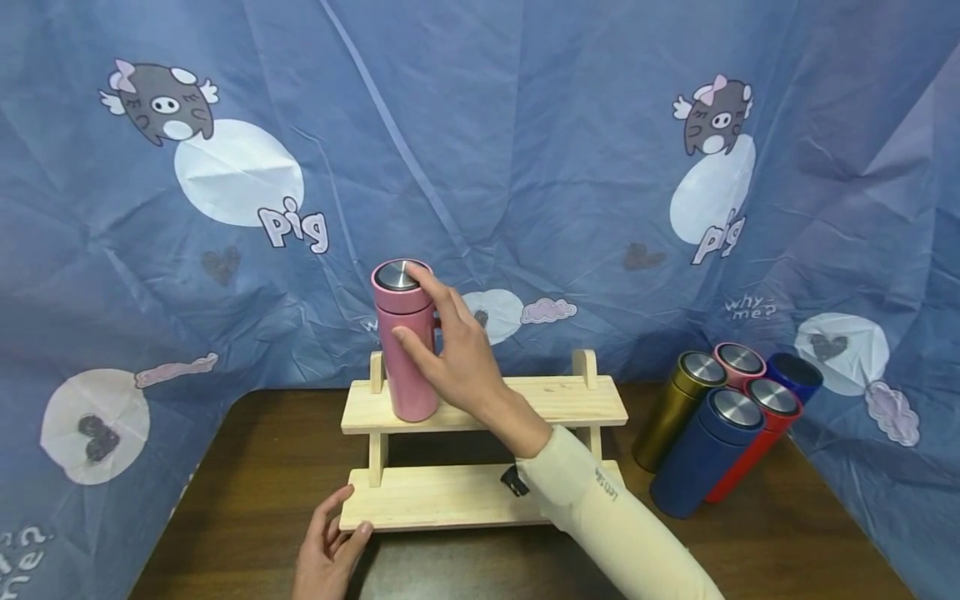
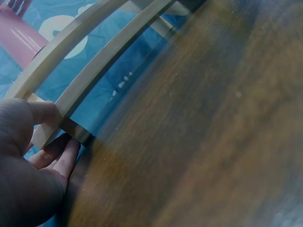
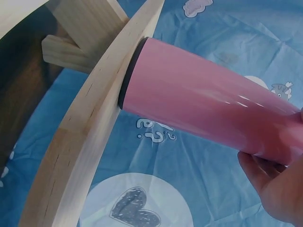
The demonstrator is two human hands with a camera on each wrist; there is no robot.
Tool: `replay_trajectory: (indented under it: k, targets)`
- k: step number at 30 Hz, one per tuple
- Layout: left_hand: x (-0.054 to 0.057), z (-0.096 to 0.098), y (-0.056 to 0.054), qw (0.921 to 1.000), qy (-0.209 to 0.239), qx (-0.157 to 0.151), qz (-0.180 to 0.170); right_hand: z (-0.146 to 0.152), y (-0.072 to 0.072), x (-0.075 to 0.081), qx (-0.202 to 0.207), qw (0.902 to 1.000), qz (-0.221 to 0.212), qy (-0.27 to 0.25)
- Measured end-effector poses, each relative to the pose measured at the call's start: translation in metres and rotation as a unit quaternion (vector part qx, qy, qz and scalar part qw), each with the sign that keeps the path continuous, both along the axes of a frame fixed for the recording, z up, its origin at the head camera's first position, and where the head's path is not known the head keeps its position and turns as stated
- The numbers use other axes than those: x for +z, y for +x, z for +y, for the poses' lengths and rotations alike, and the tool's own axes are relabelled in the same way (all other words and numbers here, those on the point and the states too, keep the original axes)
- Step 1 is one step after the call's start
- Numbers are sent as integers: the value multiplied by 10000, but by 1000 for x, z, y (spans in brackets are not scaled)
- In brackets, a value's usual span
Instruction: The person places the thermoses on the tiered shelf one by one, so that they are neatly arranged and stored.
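A pink vacuum flask [image 1: 411, 385] with a steel-topped lid stands upright at the left end of the upper board [image 1: 551, 400] of a two-tier wooden rack. My right hand [image 1: 468, 358] grips it from the right, one finger over the lid and the thumb on the near side. In the right wrist view, the flask's black base [image 3: 132, 73] meets the board. My left hand [image 1: 327, 550] holds the left end of the lower board [image 1: 442, 498]. The left wrist view shows thumb and fingers on either side of that board end [image 2: 47, 132].
To the right of the rack, several more flasks stand grouped on the brown table [image 1: 247, 483]: gold [image 1: 671, 412], dark blue [image 1: 701, 458], red [image 1: 750, 446], pink [image 1: 738, 360] and bright blue [image 1: 797, 373]. A blue pig-print cloth [image 1: 480, 167] hangs behind the table.
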State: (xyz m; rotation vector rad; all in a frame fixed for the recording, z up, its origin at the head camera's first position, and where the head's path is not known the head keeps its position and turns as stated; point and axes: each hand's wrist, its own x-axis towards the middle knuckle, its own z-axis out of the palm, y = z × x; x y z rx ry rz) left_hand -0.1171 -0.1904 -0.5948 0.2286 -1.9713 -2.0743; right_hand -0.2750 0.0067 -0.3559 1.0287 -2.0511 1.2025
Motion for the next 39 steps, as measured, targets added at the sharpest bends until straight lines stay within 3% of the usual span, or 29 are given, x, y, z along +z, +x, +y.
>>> replay_trajectory:
  k: [4,12,20,27,33,39]
  targets:
    - [7,1,1,9998,-77,-25,-155,2,1,0,-10,9999,-22,102]
    - [-6,2,-1,9991,106,54,402,7,2,3,-75,9992,-104,366]
    - [20,8,4,9996,-193,3,-215,21,4,8,-102,9988,-182,437]
    - [-13,-3,-3,9991,75,-58,418,31,16,8,-209,9990,-47,393]
    - [0,1,0,10000,9,-39,46,38,23,6,-239,9987,233,395]
    - [-5,-1,-2,10000,-19,22,53,48,35,4,-270,9983,359,362]
